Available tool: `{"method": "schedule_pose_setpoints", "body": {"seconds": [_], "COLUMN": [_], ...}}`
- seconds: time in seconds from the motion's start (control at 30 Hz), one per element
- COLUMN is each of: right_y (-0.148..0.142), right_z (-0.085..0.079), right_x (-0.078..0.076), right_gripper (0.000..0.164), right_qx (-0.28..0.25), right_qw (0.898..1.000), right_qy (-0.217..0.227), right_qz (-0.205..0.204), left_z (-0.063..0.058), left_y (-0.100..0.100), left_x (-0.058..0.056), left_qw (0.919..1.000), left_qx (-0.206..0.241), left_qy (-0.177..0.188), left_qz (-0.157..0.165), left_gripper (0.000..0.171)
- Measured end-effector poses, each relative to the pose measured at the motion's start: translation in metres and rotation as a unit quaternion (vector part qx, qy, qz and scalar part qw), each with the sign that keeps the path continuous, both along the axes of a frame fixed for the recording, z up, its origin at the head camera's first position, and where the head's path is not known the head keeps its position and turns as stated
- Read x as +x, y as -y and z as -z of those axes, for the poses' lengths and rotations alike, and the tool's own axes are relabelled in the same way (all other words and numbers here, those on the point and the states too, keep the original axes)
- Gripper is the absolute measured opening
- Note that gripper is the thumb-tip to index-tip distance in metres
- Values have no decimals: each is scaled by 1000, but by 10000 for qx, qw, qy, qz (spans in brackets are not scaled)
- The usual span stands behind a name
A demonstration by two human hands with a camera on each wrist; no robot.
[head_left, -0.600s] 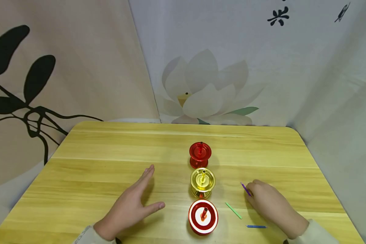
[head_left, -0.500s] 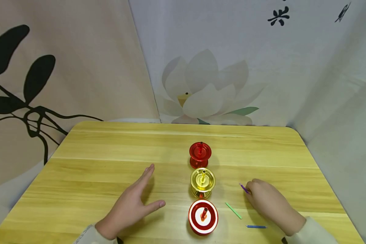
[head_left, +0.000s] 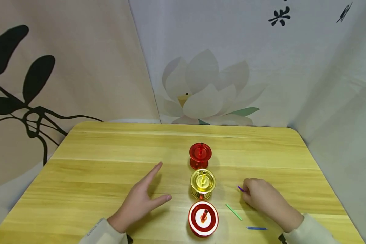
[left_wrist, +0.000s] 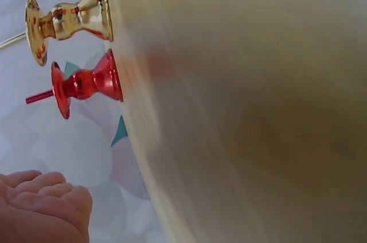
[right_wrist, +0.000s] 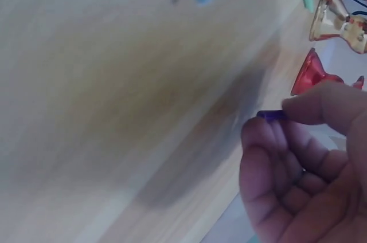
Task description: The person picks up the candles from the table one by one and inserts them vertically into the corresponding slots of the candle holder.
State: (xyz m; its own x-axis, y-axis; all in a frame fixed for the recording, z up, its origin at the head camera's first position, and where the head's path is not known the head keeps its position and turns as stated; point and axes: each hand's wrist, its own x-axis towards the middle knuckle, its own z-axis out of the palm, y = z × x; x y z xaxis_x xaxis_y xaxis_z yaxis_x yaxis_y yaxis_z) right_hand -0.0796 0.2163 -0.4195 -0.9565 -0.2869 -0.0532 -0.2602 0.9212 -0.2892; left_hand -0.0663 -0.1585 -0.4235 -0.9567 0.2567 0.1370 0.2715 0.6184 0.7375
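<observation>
My right hand (head_left: 263, 200) pinches a thin purple candle (head_left: 240, 188) between thumb and curled fingers, close over the table; most of the candle is hidden by the hand, and a short end (right_wrist: 270, 115) shows in the right wrist view. My left hand (head_left: 141, 200) is spread with the thumb apart, holding nothing, left of the candlesticks. Three candlesticks stand upright in a row: a red one (head_left: 198, 164) at the back, a gold one (head_left: 201, 194) in the middle, and a red one with white rings (head_left: 198, 226) in front.
Between the front candlestick and my right hand lies a green candle (head_left: 234, 212). A blue candle (head_left: 257, 228) lies nearer the table's front. Everything rests on a wooden table (head_left: 109, 145), with a printed cloth curtain (head_left: 109, 67) behind it.
My right hand has shifted slightly left with the purple candle, and less of the candle shows. My left hand has moved a little to the right, toward the candlesticks.
</observation>
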Motion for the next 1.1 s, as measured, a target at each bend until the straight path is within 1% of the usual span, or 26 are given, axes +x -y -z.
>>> {"method": "schedule_pose_setpoints", "body": {"seconds": [0.07,0.13,0.23,0.37,0.47,0.63,0.83,0.9,1.1], "right_y": [1,3,6,10,14,20,27,29,36], "right_z": [-2,-4,-6,-7,-8,-12,-17,-18,-22], "right_x": [0,-1,-1,-2,-2,-3,-6,-8,-14], "right_gripper": [24,19,13,13,15,13,12,11,10], "right_qx": [-170,-327,-571,-828,-985,-1306,-1647,-1758,-1987], "right_qw": [9999,9994,9980,9945,9918,9869,9799,9779,9726], "right_qy": [-13,-69,-266,-630,-802,-916,-1085,-1081,-1148], "right_qz": [27,56,77,111,146,231,292,330,368], "left_z": [0,0,0,-1,-1,0,-1,0,1], "left_y": [-4,-8,-14,-20,-23,-28,-37,-41,-53], "left_x": [-3,-5,-9,-14,-18,-27,-38,-41,-51], "left_qw": [10000,9998,9993,9989,9983,9964,9904,9886,9851], "left_qx": [75,158,225,243,299,561,1088,1231,1444], "left_qy": [29,146,301,402,486,622,853,866,932], "left_qz": [4,-9,-33,-77,-126,-130,-62,-20,31], "left_gripper": [98,98,97,96,96,92,88,87,82]}}
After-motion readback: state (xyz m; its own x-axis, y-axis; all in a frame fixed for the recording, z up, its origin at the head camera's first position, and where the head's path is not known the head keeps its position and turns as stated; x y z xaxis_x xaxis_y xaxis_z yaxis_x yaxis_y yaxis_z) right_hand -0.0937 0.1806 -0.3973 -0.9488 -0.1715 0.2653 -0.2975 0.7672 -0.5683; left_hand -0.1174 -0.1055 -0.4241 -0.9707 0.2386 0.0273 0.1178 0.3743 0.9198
